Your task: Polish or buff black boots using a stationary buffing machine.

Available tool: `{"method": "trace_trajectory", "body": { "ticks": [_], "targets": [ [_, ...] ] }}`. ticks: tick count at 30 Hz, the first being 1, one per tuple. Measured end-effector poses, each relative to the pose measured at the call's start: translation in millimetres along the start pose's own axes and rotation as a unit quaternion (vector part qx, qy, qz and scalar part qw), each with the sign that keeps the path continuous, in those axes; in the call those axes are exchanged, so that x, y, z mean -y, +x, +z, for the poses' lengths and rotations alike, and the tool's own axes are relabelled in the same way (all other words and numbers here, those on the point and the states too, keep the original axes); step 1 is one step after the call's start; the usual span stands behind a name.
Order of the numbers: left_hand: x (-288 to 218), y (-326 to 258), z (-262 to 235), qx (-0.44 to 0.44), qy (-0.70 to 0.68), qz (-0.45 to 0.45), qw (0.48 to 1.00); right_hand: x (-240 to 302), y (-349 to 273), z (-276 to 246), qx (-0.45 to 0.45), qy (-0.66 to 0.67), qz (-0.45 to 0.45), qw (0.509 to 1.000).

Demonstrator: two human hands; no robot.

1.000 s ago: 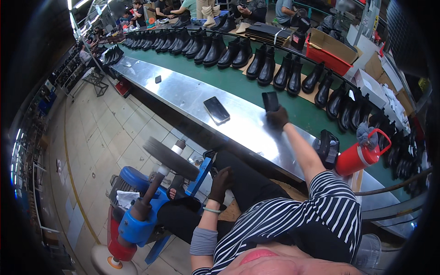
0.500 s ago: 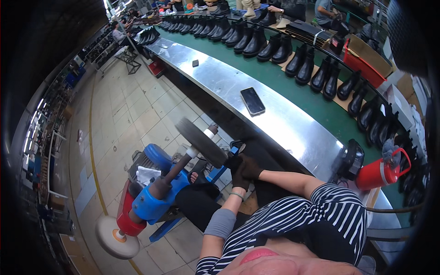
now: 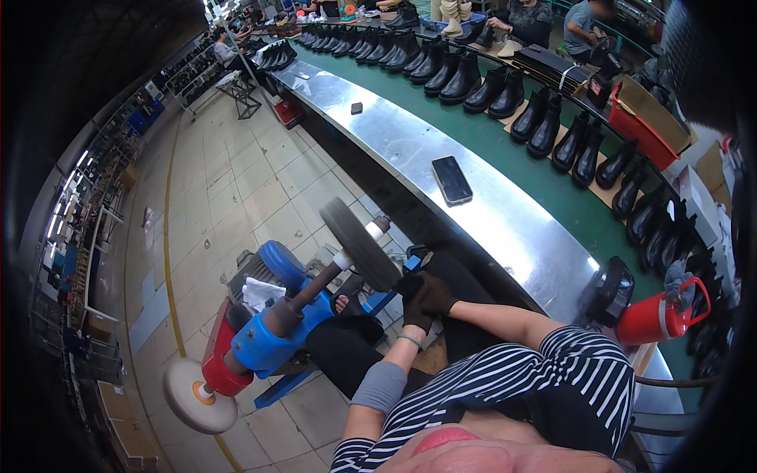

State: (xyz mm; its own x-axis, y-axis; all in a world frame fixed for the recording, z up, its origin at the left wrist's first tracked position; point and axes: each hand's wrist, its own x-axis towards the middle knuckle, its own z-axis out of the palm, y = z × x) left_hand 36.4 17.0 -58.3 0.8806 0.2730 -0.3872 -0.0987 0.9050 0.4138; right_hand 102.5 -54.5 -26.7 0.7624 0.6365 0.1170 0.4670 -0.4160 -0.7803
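Both my hands wear dark brown gloves and are closed together at the rim of a dark polishing wheel [image 3: 360, 244], whose surface is smeared as if spinning. My left hand [image 3: 415, 310] and my right hand [image 3: 436, 295] grip a small black item [image 3: 408, 284] against the wheel's lower right edge. The gloves hide most of that item, so its kind cannot be made out. The wheel sits on the shaft of a blue and red machine [image 3: 272, 340]. A second, pale wheel [image 3: 183, 396] is on the machine's other end.
A steel ledge [image 3: 394, 146] beyond my hands bears a phone [image 3: 452, 180] and a small dark object [image 3: 356, 108]. Behind it, black boots [image 3: 461, 79] line a green conveyor [image 3: 473, 126]. A red tumbler [image 3: 654, 309] stands at right. Other people sit across the conveyor.
The whole view has shifted slightly, moving the ledge and boots to the right in the picture. My hands stay closed at the wheel with the black item.
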Motion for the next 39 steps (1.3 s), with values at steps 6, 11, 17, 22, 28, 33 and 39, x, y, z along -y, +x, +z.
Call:
{"method": "trace_trajectory", "body": {
  "ticks": [6, 11, 17, 22, 28, 33, 39],
  "targets": [
    [1, 1, 2, -0.018, -0.003, -0.029, 0.999, -10, 1, 4, -0.003, -0.004, 0.000, 1.000],
    [-1, 1, -4, -0.012, 0.003, -0.036, 0.999, -11, 1, 9, -0.013, -0.013, -0.004, 1.000],
    [4, 3, -7, -0.023, 0.006, -0.028, 0.999, -10, 1, 8, -0.010, -0.010, 0.001, 1.000],
    [2, 8, -13, -0.013, -0.002, -0.042, 0.999, -11, 0, 11, -0.022, -0.006, -0.018, 1.000],
    [4, 9, -12, -0.027, 0.008, -0.050, 0.998, -16, 1, 11, -0.032, -0.004, -0.020, 0.999],
    [-3, -2, -5, -0.028, 0.019, -0.031, 0.999, 6, -2, 0, -0.002, -0.024, 0.011, 1.000],
    [-2, -1, 0, -0.030, 0.030, -0.022, 0.999, 0, 1, 3, -0.014, -0.012, 0.003, 1.000]
  ]
}}
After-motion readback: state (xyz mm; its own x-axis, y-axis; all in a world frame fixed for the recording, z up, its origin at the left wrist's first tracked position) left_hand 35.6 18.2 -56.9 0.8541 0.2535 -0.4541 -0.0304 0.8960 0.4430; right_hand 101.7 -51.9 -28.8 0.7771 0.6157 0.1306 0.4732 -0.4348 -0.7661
